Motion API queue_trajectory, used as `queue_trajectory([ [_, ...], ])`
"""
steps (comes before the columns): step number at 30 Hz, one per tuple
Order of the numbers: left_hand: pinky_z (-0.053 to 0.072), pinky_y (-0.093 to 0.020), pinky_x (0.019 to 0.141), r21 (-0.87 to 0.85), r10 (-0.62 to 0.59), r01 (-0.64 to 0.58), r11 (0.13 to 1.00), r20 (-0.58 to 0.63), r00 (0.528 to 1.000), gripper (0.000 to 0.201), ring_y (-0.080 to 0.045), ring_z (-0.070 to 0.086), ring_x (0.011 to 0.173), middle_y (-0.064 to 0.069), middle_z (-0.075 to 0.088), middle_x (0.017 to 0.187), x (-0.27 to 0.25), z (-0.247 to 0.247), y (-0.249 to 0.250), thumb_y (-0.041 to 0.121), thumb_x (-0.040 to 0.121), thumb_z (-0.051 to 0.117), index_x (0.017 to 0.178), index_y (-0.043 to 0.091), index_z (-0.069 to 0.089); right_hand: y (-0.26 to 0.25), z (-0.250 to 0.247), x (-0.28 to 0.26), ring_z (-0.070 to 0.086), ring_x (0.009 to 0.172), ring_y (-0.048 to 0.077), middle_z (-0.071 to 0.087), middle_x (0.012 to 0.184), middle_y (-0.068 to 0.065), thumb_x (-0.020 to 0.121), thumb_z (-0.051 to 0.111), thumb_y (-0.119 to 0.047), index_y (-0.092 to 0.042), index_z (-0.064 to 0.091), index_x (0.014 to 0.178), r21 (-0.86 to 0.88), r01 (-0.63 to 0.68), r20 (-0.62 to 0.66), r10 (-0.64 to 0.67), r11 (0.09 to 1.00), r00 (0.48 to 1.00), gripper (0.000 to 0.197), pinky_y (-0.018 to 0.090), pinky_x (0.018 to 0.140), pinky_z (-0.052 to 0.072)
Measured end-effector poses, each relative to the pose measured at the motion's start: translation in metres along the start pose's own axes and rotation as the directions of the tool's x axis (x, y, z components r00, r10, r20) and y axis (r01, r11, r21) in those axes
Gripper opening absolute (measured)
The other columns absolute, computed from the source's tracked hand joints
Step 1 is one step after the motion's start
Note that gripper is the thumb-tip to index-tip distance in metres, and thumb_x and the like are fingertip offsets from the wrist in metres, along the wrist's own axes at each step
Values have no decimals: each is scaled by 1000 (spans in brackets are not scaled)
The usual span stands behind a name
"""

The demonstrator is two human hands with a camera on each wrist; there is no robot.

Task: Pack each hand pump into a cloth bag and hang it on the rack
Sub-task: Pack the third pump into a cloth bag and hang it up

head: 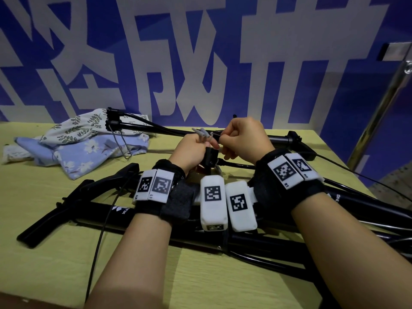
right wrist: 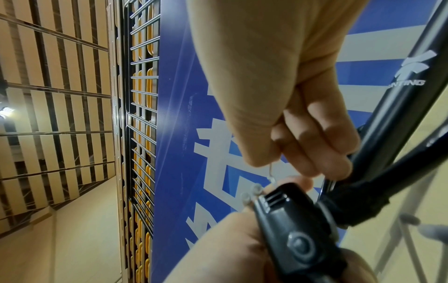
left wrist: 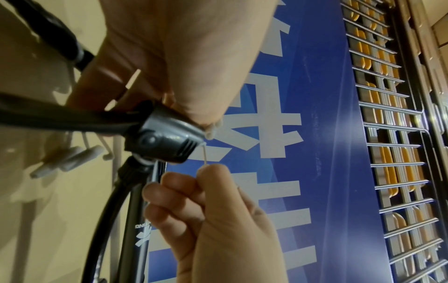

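Note:
Black hand pumps (head: pixel 107 210) lie across the yellow-green table (head: pixel 44 253). My left hand (head: pixel 195 148) grips the black nozzle head (head: pixel 210 158) of a pump hose, with small grey adapter tips (head: pixel 201 132) sticking up by its fingers. My right hand (head: pixel 243 139) pinches a thin clear strand (left wrist: pixel 204 159) that runs from the nozzle head (left wrist: pixel 164 141). In the right wrist view the strand (right wrist: pixel 271 173) hangs from the pinch just above the nozzle head (right wrist: pixel 295 229). Crumpled floral cloth bags (head: pixel 84 143) lie at the far left.
Another black pump (head: pixel 138 124) lies along the back beside the floral bags. More pump tubes and hoses (head: pixel 356 204) cross the table's right side. A blue wall with white characters (head: pixel 223 63) stands behind. A wire grid rack (left wrist: pixel 392 134) shows in the wrist views.

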State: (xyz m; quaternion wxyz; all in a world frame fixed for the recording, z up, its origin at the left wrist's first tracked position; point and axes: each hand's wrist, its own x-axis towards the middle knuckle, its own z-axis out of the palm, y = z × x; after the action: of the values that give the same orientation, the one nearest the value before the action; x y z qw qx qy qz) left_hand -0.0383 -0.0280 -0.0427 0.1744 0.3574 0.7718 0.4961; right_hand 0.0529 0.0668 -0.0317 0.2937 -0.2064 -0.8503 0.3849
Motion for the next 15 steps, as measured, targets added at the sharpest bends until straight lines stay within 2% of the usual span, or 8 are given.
queue_trajectory([
  [1, 49, -38, 78, 32, 3, -3, 999, 0, 1000, 23, -29, 58, 95, -14, 59, 109, 1, 0, 0, 9, 99, 40, 96, 8, 63, 0, 0, 0, 65, 50, 10, 66, 62, 4, 87, 59, -7, -10, 56, 76, 1, -4, 6, 3, 1000, 1000, 11, 21, 51, 56],
  [2, 49, -38, 75, 61, 2, -2, 998, 0, 1000, 23, -31, 58, 94, -17, 60, 107, 2, 0, -1, 9, 98, 40, 96, 7, 63, 0, 0, 0, 66, 52, 12, 66, 63, 5, 87, 58, -6, -10, 56, 76, 1, -6, 14, 6, 1000, 1000, 12, 22, 53, 56],
  [4, 45, -32, 64, 107, -2, 1, 994, 11, 1000, 23, -32, 58, 88, -26, 61, 105, 4, 0, -3, 7, 97, 41, 101, 0, 62, 0, 0, 0, 68, 56, 16, 67, 63, 7, 88, 56, -5, -10, 56, 75, -4, -9, 28, 9, 1000, 1000, 13, 25, 55, 57],
  [6, 44, -33, 61, 118, -3, -1, 993, 34, 999, 24, -34, 60, 84, -30, 61, 105, 5, 0, -4, 7, 97, 43, 106, -4, 63, 0, 0, 0, 67, 55, 16, 66, 61, 6, 87, 57, -5, -10, 56, 74, -6, -17, 32, 17, 1000, 999, 14, 24, 54, 57],
  [10, 48, -38, 59, 142, 3, -11, 990, 54, 999, 23, -37, 60, 79, -30, 62, 104, 5, 0, -5, 6, 96, 45, 110, -1, 62, 2, -1, 0, 66, 54, 15, 66, 63, 5, 84, 64, -10, -9, 57, 74, -78, -14, 18, 16, 997, 1000, 12, 22, 52, 56],
  [12, 45, -35, 54, 155, 11, -19, 988, 51, 999, 25, -33, 58, 74, -29, 62, 103, 5, 0, -5, 6, 96, 44, 114, 3, 61, 2, -3, 0, 65, 53, 14, 65, 65, 5, 82, 69, -15, -6, 59, 75, -128, 3, -18, -6, 992, 1000, 14, 24, 53, 56],
  [15, 47, -37, 60, 162, 14, -22, 987, 50, 999, 28, -32, 57, 76, -27, 62, 104, 5, 0, -5, 6, 97, 43, 119, 5, 59, 3, -2, 1, 64, 53, 13, 63, 66, 2, 80, 73, -22, -8, 60, 74, -153, 18, -48, -25, 988, 999, 20, 21, 50, 55],
])
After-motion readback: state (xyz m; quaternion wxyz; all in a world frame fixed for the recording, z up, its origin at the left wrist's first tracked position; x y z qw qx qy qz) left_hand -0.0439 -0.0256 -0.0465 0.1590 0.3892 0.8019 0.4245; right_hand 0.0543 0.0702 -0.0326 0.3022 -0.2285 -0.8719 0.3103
